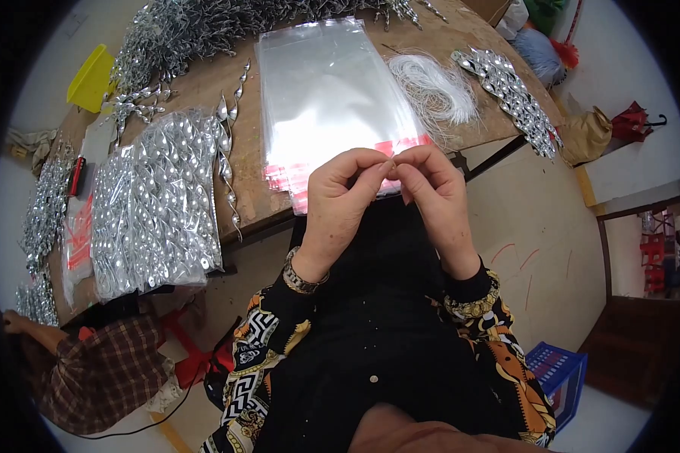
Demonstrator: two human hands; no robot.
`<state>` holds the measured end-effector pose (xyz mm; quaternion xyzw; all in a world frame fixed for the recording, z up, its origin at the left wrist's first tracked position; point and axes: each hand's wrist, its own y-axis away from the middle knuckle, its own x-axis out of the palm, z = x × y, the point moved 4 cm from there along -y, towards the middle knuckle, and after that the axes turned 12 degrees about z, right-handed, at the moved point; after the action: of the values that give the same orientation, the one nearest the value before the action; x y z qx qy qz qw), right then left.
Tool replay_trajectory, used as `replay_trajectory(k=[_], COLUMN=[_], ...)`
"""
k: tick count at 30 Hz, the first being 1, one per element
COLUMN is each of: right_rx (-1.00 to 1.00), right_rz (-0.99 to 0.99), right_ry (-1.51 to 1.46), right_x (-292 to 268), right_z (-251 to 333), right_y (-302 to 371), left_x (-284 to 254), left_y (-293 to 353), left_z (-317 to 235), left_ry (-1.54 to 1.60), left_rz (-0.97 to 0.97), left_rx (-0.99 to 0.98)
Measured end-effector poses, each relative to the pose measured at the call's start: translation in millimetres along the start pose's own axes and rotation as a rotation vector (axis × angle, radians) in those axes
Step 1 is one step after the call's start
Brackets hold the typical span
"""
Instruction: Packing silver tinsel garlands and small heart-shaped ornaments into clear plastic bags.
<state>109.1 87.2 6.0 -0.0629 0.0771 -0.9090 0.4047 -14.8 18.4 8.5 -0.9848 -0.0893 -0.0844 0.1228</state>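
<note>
My left hand (344, 204) and my right hand (437, 200) meet fingertip to fingertip above the table's near edge. Thumb and forefinger of each are pinched together; whatever lies between them is too small to name. Just beyond them lies a stack of clear plastic bags (332, 90) with red-and-white strips at the near end. To the right of the bags is a loose bundle of white strings (438, 87). Farther right, a bunch of silver twisted ornaments (514, 98) reaches over the table edge.
Packed silver twists (155, 204) lie at the left, beside a single strand (227, 143). A silver heap (196, 34) covers the far side. A yellow bin (91, 79) stands far left. A person in a checked shirt (113, 370) sits lower left; a blue crate (555, 381) is lower right.
</note>
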Motion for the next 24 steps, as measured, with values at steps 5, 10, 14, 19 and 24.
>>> replay_trajectory(k=[5,10,14,19,24], right_rx=[-0.031,-0.053,-0.058,-0.073,-0.061], right_rz=[-0.030,-0.025,-0.019,-0.042,-0.058], right_ry=[0.016,0.005,0.018,0.030,0.036], right_x=[-6.3,-4.6,-3.7,-3.3,-3.8], right_z=[6.7,6.9,6.6,6.9,8.4], right_y=[0.5,0.8,0.0,-0.1,0.4], left_x=[1.5,3.2,5.0,6.5,5.8], left_y=[0.5,0.8,0.6,0.6,0.5], left_z=[1.0,0.9,1.6,0.3,1.5], left_ry=[-0.083,-0.244,-0.296,-0.342,-0.348], left_rz=[-0.008,-0.019,-0.032,-0.024,-0.023], left_rx=[0.008,0.059,0.145,0.158,0.160])
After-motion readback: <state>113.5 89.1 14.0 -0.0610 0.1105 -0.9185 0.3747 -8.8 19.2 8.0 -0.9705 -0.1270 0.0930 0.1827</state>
